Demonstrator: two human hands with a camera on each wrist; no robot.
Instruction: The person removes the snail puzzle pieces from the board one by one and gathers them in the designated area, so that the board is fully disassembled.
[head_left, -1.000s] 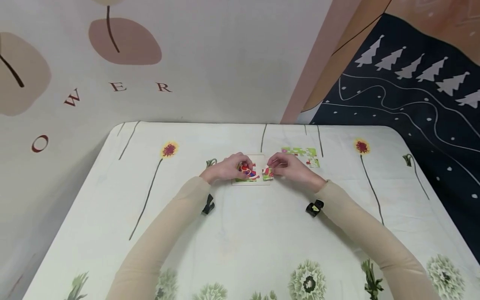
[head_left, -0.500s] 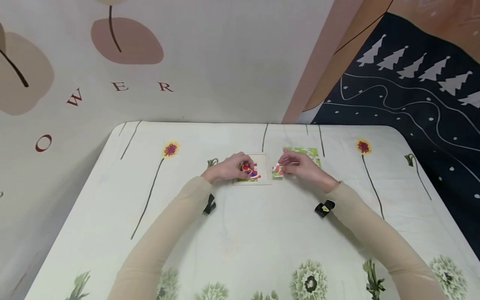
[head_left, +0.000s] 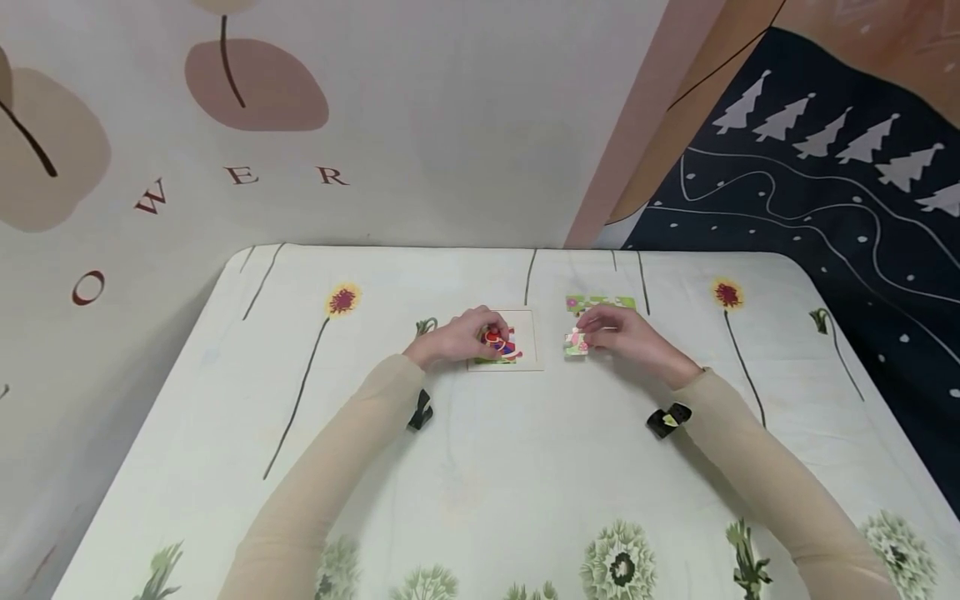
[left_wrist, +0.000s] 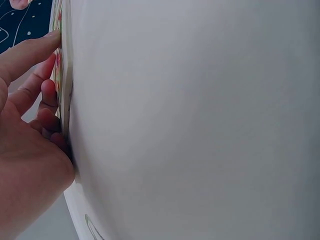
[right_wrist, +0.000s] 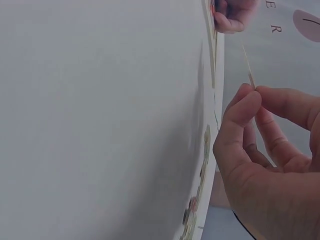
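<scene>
A pale printed wall cloth (head_left: 450, 125) rises behind the counter (head_left: 480, 467), whose flower-patterned white cover ends in a straight far edge with rounded corners, while its near edge runs off the bottom of the head view. A dark panel with white trees (head_left: 795, 200) stands along the right side. Two beige sleeves (head_left: 330, 475) reach in from below, both cut off by the frame, with a broad stretch of cover lying between them and well apart from either side edge.

The left hand (head_left: 461, 335) rests on the left part of the puzzle board, fingers bent and relaxed, touching the printed picture. The right hand (head_left: 621, 332), off to the board's right, pinches a small puzzle piece between thumb and fingers.

The puzzle board (head_left: 527, 340) lies flat near the far edge, its right side bare, its left side partly covered by the left hand. A group of green pieces (head_left: 600, 302) lies beyond the right hand, which hides much of it. The joined red-and-blue picture (head_left: 501, 343) shows only in part beside the left fingers. The small puzzle piece (head_left: 575, 344) is over the gap right of the board; the right wrist view catches it edge-on, its print unreadable there
</scene>
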